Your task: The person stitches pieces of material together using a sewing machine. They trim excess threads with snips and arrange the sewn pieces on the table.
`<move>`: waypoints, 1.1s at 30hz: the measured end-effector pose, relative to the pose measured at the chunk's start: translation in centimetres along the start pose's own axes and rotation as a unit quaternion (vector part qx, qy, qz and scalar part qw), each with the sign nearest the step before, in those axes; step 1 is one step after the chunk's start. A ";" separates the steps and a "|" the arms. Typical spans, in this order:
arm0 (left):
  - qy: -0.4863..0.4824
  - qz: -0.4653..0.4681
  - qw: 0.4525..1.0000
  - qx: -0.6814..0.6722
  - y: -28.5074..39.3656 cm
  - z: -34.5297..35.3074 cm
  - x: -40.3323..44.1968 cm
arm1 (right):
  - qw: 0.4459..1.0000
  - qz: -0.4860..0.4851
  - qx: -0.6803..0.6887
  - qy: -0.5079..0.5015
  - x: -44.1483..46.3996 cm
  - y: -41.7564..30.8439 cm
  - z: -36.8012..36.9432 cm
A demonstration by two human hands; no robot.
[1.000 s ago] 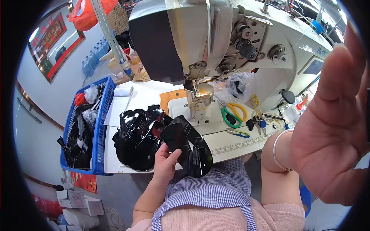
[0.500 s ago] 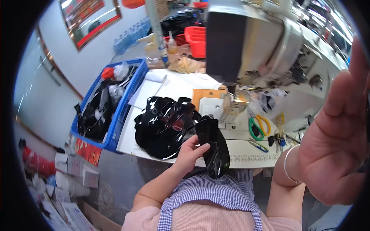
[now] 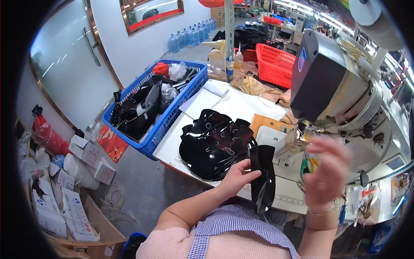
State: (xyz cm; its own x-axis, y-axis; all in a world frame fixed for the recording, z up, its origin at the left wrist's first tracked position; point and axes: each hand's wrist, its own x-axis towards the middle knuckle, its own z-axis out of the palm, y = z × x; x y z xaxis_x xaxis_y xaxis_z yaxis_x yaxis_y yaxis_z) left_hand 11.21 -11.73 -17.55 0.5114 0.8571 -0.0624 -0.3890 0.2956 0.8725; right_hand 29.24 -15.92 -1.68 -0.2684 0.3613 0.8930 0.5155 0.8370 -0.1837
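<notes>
My left hand (image 3: 237, 178) grips a long, glossy black patent-leather piece (image 3: 263, 179) between thumb and fingers, near the table's front edge. To its left lies a pile of similar shiny black pieces (image 3: 215, 144), some with small buckle-shaped details. Raised in front of the sewing machine (image 3: 336, 82), my right hand (image 3: 325, 177) is smeared by motion, so its finger position is unclear. Behind it, green-and-yellow handled scissors (image 3: 307, 167) are partly hidden. The machine's bed plate (image 3: 272, 139) is just beyond the held piece.
A blue crate (image 3: 151, 144) full of black pieces and plastic bags stands left of the white table (image 3: 172, 149). Red baskets (image 3: 276, 64), a small oil bottle (image 3: 238, 59) and a beige cloth (image 3: 248, 84) are at the back. Boxes (image 3: 77, 207) crowd the lower left.
The view has swung left, bringing more of the door and crate into sight. My right hand has moved from close to the camera toward the machine. My left hand still holds the black piece.
</notes>
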 end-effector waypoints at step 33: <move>0.028 0.054 0.995 -0.084 -2.3 2.0 0.9 | 0.862 0.491 0.125 -0.023 -13.8 0.4 6.0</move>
State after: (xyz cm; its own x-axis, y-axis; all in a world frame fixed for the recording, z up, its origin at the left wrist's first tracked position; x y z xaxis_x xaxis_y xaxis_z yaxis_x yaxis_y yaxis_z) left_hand 14.06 -12.51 -18.69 0.4178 0.9085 -0.0039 -0.5636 0.2625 0.7833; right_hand 28.28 -18.11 -16.53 0.1620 0.9571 0.2400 0.3219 0.1786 -0.9298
